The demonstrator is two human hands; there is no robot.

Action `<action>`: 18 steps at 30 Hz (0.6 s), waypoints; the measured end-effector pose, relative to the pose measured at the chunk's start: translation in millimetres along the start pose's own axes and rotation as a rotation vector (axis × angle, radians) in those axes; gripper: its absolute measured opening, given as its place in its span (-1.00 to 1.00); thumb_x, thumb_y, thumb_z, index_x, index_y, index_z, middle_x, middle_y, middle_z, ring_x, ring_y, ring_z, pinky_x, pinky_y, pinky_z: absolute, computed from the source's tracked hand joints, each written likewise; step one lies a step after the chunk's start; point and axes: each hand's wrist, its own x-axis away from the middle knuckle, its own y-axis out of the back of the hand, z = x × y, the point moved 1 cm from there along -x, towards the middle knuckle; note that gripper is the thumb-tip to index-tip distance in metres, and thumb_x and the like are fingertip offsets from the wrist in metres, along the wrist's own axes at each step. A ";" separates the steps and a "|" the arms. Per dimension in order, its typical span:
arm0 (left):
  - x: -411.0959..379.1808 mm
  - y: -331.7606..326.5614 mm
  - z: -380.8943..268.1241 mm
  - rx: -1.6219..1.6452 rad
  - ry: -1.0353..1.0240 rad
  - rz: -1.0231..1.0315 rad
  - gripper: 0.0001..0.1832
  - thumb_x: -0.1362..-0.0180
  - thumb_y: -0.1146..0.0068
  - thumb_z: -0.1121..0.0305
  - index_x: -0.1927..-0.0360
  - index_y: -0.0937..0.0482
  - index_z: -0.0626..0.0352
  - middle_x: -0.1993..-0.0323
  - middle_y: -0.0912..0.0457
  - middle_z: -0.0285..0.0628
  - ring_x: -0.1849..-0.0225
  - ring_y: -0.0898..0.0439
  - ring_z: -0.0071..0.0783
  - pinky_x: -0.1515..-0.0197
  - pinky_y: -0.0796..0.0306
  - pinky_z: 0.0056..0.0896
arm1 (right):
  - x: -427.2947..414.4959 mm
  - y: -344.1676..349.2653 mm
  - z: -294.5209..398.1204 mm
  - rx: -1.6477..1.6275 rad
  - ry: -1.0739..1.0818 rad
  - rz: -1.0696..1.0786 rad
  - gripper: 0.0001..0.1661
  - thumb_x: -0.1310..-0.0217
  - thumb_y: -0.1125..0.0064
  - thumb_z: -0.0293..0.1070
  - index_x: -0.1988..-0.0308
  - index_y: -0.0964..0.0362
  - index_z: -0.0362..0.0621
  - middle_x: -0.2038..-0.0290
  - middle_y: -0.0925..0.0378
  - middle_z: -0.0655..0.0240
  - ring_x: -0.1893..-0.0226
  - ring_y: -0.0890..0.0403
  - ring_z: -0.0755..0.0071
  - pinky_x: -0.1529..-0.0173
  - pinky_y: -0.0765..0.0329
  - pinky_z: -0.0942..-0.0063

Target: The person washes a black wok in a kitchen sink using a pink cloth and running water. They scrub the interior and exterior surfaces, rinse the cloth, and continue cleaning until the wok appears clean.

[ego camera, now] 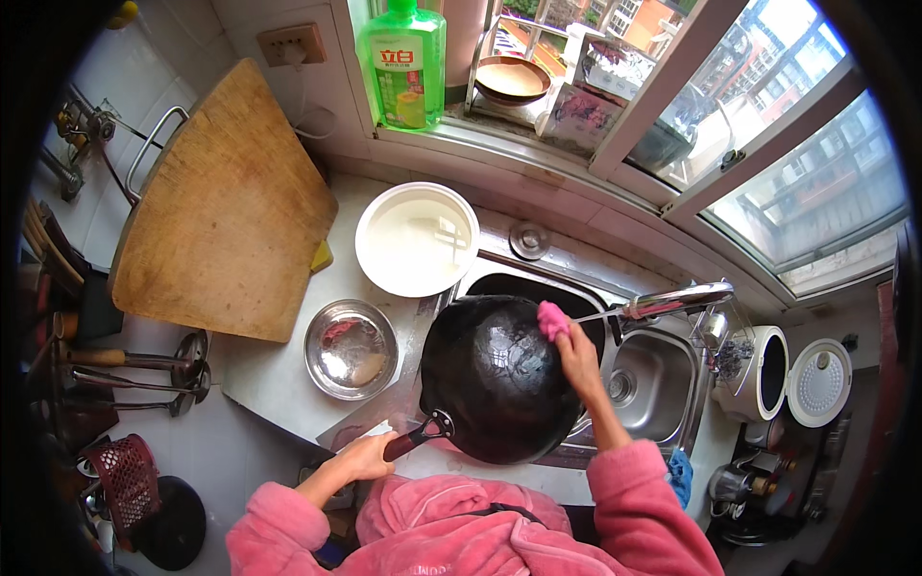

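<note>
A black wok [497, 381] lies bottom side up over the double sink, its rounded outer surface wet and shiny. My left hand [364, 457] grips its dark handle [408, 442] at the lower left. A crumpled pink cloth [552, 321] is in my right hand [578, 360], pressed to the wok's upper right side. Beside that hand, the chrome faucet [670, 299] reaches in from the right, with a thin stream of water by the cloth. Part of the left sink basin [533, 288] is hidden under the wok.
A white basin of water [417, 239] and a steel bowl [351, 349] stand left of the sink. Further left leans a wooden cutting board [230, 216]. Green dish soap [407, 68] sits on the windowsill. The right sink basin [648, 381] and an open rice cooker [753, 374] are to the right.
</note>
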 end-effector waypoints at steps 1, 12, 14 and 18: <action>-1.4 0.4 -0.5 0.000 -0.004 0.007 -0.48 0.14 -0.22 0.30 0.01 -0.50 0.14 0.30 -0.64 0.10 0.19 -0.63 0.07 0.14 -0.46 -0.07 | -14.5 6.7 -11.2 -0.029 -0.106 0.020 -0.62 -0.39 0.07 -0.28 -0.09 -0.43 -0.21 0.00 -0.60 0.12 -0.10 -0.56 0.17 -0.21 -0.36 0.41; -1.7 -0.7 3.2 0.021 -0.022 -0.002 -0.51 0.15 -0.23 0.30 0.06 -0.49 0.14 0.31 -0.64 0.08 0.18 -0.62 0.07 0.13 -0.45 -0.07 | -14.1 -2.7 -18.3 -0.004 -0.078 -0.035 -0.57 -0.39 0.07 -0.24 -0.16 -0.40 -0.17 -0.03 -0.57 0.05 -0.11 -0.54 0.01 -0.24 -0.35 0.28; -2.5 -0.9 0.5 0.013 -0.010 0.021 -0.52 0.15 -0.23 0.30 0.06 -0.49 0.14 0.31 -0.64 0.06 0.18 -0.63 0.06 0.13 -0.45 -0.08 | 13.0 -3.9 -4.5 0.133 0.027 -0.055 -0.55 -0.37 0.04 -0.32 -0.18 -0.37 -0.21 -0.13 -0.49 0.02 -0.20 -0.45 -0.03 -0.32 -0.27 0.24; -3.8 2.0 -4.9 -0.008 0.019 0.055 -0.50 0.14 -0.23 0.29 0.03 -0.49 0.13 0.31 -0.64 0.04 0.19 -0.63 0.03 0.13 -0.46 -0.11 | 56.7 -23.8 23.2 0.310 0.253 -0.073 -0.53 -0.31 -0.06 -0.43 -0.20 -0.34 -0.22 -0.21 -0.41 0.02 -0.30 -0.33 -0.08 -0.40 -0.18 0.17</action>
